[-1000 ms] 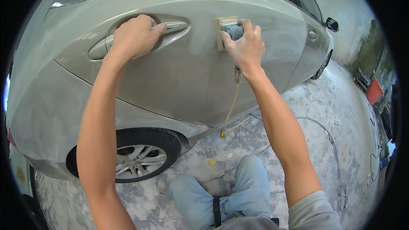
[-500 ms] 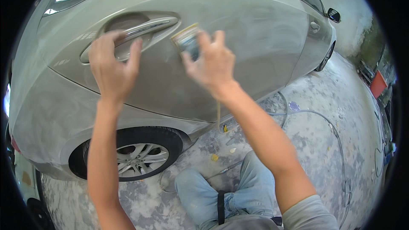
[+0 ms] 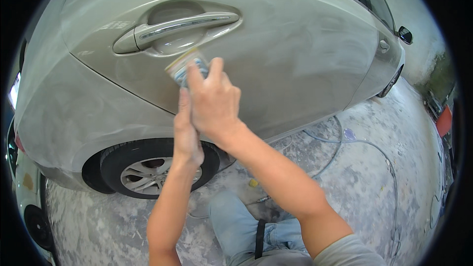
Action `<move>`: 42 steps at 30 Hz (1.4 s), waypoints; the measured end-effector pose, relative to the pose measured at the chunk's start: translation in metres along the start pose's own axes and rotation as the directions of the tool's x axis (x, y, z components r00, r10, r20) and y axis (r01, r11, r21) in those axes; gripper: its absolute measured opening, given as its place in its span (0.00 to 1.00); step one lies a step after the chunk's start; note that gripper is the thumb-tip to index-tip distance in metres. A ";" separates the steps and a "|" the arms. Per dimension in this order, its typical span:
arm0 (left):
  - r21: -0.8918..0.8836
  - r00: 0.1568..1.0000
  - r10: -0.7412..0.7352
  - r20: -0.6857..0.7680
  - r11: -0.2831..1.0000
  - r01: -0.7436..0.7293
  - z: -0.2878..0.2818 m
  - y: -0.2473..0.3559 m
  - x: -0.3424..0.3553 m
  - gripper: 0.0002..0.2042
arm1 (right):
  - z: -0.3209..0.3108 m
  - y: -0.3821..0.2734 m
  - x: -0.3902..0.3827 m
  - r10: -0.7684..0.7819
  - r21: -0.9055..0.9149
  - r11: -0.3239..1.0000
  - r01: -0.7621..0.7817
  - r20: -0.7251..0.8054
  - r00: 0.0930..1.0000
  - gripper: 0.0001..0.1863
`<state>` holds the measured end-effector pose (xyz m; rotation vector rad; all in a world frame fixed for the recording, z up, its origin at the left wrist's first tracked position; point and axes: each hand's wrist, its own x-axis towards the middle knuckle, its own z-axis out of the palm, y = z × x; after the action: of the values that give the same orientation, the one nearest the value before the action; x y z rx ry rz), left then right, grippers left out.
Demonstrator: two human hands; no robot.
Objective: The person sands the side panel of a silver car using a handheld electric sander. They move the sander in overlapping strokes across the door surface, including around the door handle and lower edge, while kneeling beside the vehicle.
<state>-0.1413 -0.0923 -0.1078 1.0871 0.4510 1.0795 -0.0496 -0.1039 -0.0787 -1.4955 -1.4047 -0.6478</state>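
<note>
My right hand (image 3: 214, 101) grips a small flat sanding pad (image 3: 186, 65) with a yellowish edge and a blue and white back, slightly blurred. The pad is over the dull, sanded skin of the car door (image 3: 290, 64), just below the door handle (image 3: 187, 25). Close against the right hand's left side is my left hand (image 3: 186, 135), its thumb side up. Most of its fingers are hidden behind the right hand, so whether it touches the pad cannot be seen.
Below the hands sits the car's rear wheel (image 3: 152, 172). A grey hose (image 3: 367, 143) loops across the dusty floor (image 3: 354, 192) on the right. Far right, a red object (image 3: 444, 121) stands by the wall. Part of another vehicle (image 3: 29, 187) shows at the left edge.
My right hand has moved left and down with the sanding pad. My left hand has come away from the door handle and over to the right hand. The view has shifted slightly.
</note>
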 end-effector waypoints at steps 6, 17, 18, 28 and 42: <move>0.118 0.999 -0.007 0.054 0.993 0.000 -0.001 0.008 0.017 0.32 | -0.008 0.006 0.008 0.009 0.008 1.000 -0.009 -0.022 1.000 0.27; 0.323 0.985 0.022 0.172 0.943 -0.077 0.077 -0.025 0.069 0.36 | -0.049 0.085 0.023 0.195 -0.104 0.969 -0.223 -0.227 0.954 0.28; 0.314 0.988 0.044 0.151 0.945 -0.090 0.070 -0.022 0.067 0.36 | -0.045 0.079 0.022 0.167 -0.107 0.975 -0.195 -0.227 0.960 0.28; 0.069 0.983 0.157 -0.098 0.986 -0.150 -0.065 0.058 0.008 0.32 | 0.033 -0.070 0.021 -0.105 0.096 0.990 0.108 -0.036 0.994 0.26; 0.372 0.980 0.154 0.124 0.908 -0.190 0.004 0.011 0.057 0.36 | -0.019 0.026 0.019 0.072 -0.010 0.997 -0.073 -0.111 0.991 0.22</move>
<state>-0.1177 -0.0442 -0.0858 1.5414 0.5127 1.1159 -0.0164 -0.1087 -0.0615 -1.4918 -1.2583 -0.6857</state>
